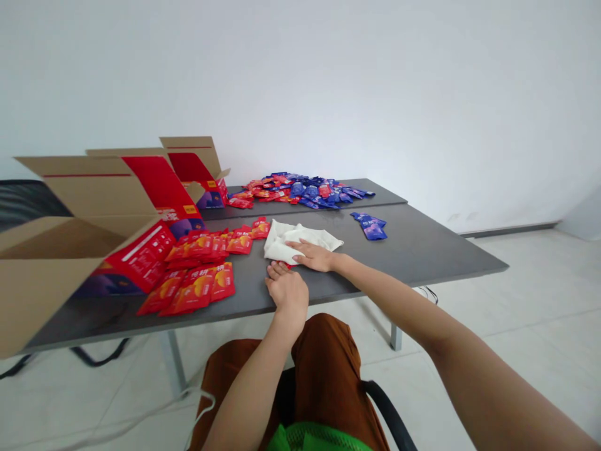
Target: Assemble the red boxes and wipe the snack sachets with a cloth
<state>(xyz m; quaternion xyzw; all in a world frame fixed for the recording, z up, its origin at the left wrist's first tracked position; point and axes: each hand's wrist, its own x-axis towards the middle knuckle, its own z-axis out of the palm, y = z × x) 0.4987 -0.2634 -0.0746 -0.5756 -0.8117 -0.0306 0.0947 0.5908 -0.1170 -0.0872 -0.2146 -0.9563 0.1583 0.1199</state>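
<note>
My right hand (312,255) lies flat on a crumpled white cloth (323,238), its fingers stretched out and somewhat apart. A sliver of a red packet (287,264) shows at the cloth's near edge; the rest is covered. My left hand (287,289) rests close beside it, fingers together and bent, with the fingertips at that red edge. Just left of the cloth lie red packets with an orange fruit picture (200,288), in overlapping rows. Two or so blue-purple packets (370,227) lie apart on the right.
An open cardboard box (42,294) stands at the table's left, with another open box (206,191) behind it. A mixed heap of red and blue packets (305,190) lies by the wall. The grey table (422,244) ends in front of my knees.
</note>
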